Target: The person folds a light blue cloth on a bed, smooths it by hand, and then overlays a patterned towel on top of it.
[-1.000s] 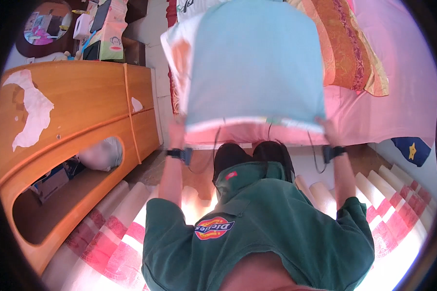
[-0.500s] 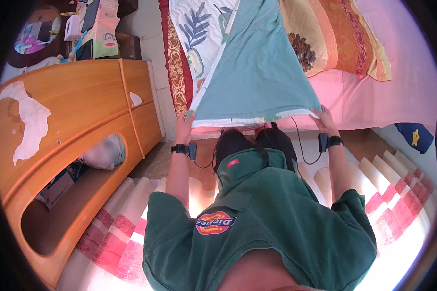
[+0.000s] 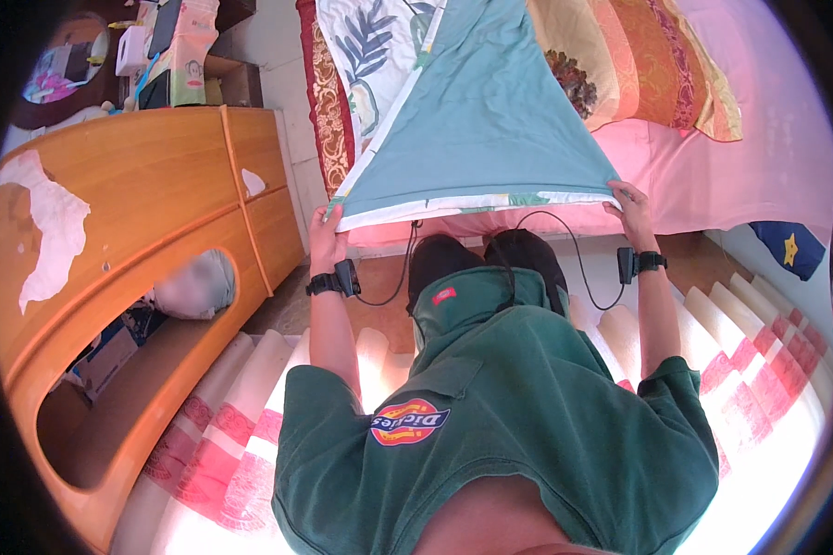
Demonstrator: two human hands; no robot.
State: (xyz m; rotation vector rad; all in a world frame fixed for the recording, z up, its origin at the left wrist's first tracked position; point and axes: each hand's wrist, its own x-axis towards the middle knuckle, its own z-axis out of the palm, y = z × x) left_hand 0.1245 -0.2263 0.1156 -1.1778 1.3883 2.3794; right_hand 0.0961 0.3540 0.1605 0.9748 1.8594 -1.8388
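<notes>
A quilt with a plain teal side and a white leaf-printed side stretches from the bed toward me, its white-bordered edge pulled nearly straight between my hands. My left hand pinches one corner of that edge. At the other end, my right hand grips the edge, thumb and fingers closed on the cloth. Both hands are held in front of my thighs, wide apart. Part of the quilt's printed side shows at the left, beyond the teal fold.
A pink-sheeted bed carries orange and gold patterned fabric. Left stands a wooden cabinet with an oval opening and peeling patches. Behind me hang white and red curtains. A dark blue item with a star lies right.
My hands have moved farther apart, the left going outward to the left and slightly toward me, the right slightly outward. The quilt's edge is spread wider between them.
</notes>
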